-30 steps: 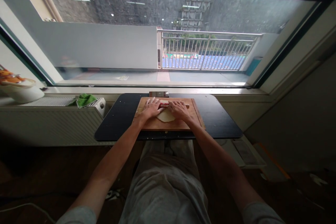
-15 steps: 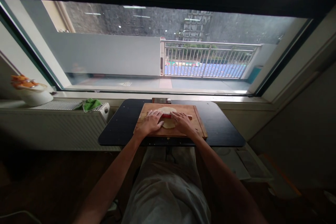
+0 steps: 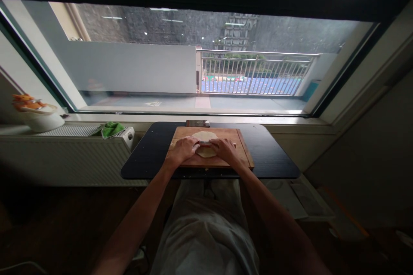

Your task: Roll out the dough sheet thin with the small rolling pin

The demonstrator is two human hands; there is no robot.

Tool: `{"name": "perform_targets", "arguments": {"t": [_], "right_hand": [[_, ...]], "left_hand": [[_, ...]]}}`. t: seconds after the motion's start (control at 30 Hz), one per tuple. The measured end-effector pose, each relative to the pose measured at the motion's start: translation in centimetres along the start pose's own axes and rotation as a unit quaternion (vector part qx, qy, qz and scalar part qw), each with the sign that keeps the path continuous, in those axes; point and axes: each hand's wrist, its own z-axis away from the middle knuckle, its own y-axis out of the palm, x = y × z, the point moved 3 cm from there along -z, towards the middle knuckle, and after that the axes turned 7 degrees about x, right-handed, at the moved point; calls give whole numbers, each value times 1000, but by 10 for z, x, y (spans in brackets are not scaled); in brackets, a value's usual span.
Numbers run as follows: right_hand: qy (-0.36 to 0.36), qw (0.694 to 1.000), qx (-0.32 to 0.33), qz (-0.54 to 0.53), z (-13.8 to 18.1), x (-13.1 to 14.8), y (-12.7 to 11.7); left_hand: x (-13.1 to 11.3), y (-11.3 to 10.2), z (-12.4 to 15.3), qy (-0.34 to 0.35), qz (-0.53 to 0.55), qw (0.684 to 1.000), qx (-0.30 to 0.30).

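Note:
A pale flat round of dough (image 3: 205,136) lies on a wooden cutting board (image 3: 241,157) on a small black table (image 3: 277,161). My left hand (image 3: 182,149) and my right hand (image 3: 226,149) rest side by side on the dough's near half. Their fingers curl over a rolling pin that lies crosswise. The pin is almost wholly hidden under them; only a thin wooden end (image 3: 234,144) shows to the right of my right hand. My forearms reach forward over my lap.
A dark flat object (image 3: 198,123) lies at the table's far edge by the window sill. To the left stand a white radiator (image 3: 64,154), a green cloth (image 3: 111,129) and a white bowl (image 3: 40,119) with something orange in it. A wide window fills the background.
Both hands drew the rolling pin back toward me over the dough, and more dough now shows beyond them. The pin's red middle is now covered. The view tilted up a second ago.

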Motion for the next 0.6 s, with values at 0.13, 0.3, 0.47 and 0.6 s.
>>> {"name": "perform_targets", "arguments": {"t": [0.13,0.3,0.47,0.6], "right_hand": [[7,1000,17,25,-2,3,-2],[6,999,18,29,0,2,-1],[3,1000,11,10,3,-1,0],[6,1000,17,3,5,-14,3]], "left_hand": [[-2,0,1,1,-10,1000,-6],[1,1,-1,1,-11,1000,1],[7,7,-2,-6,13,1000,1],[9,13,6,-23,20,999,-22]]}}
